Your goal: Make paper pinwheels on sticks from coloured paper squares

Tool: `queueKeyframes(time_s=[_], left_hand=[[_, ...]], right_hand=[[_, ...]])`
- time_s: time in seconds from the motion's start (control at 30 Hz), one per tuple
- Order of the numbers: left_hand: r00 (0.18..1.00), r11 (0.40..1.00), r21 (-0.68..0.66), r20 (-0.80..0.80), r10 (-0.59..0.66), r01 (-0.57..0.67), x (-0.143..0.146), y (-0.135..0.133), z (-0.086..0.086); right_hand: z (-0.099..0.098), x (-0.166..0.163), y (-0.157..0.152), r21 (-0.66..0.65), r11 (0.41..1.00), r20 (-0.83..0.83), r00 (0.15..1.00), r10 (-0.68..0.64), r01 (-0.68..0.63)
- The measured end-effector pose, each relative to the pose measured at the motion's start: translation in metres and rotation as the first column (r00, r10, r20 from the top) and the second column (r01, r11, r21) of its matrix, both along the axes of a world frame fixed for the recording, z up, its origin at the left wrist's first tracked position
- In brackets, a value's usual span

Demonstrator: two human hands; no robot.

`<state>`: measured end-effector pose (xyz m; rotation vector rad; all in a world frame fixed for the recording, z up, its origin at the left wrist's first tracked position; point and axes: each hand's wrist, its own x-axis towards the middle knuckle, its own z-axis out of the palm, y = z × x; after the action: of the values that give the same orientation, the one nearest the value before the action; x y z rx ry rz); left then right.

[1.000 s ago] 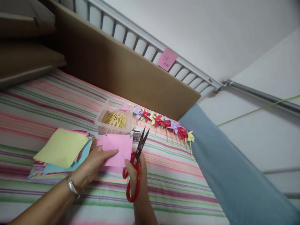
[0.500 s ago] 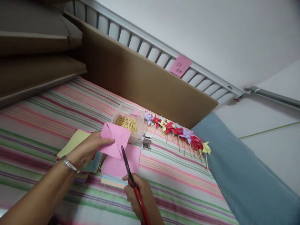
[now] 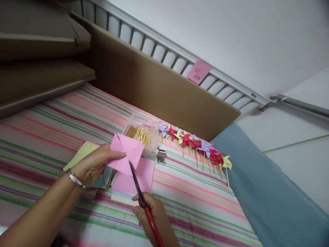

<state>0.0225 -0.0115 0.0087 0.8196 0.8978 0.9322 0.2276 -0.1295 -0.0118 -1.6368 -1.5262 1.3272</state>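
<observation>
Box, clear plastic: holds wooden sticks; landmark for this list.
Sheet, pink, one: raised on the near side of the box, slits at its corners.
Left hand: near-left of the box; pinches the sheet's left edge, thumb on top; bracelet at wrist.
Right hand: nearer the wearer than the box; closed round the scissors, red-handled, tip at the sheet. Blades edge-on; cannot tell whether parted.
Pile, pink uppermost: near side of the box.
Stack, yellow uppermost: left of the box.
Pinwheels, mixed colours: row right of the box.
</observation>
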Motion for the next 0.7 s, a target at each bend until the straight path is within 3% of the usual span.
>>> queueKeyframes(time_s=[0.4, 0.7], left_hand=[[0.998, 0.998, -0.014, 0.007, -0.058, 0.058, 0.0004, 0.0003, -0.0050], [0.998, 0.998, -0.001, 0.010, -0.067, 0.067, 0.0006, 0.0006, -0.0039]], right_hand=[[-0.0079, 0.0003, 0.0011, 0.012, 0.999, 0.002, 1.000, 0.030, -0.030], [-0.0009, -0.0027, 0.0011, 0.042, 0.999, 0.021, 1.000, -0.001, 0.000]])
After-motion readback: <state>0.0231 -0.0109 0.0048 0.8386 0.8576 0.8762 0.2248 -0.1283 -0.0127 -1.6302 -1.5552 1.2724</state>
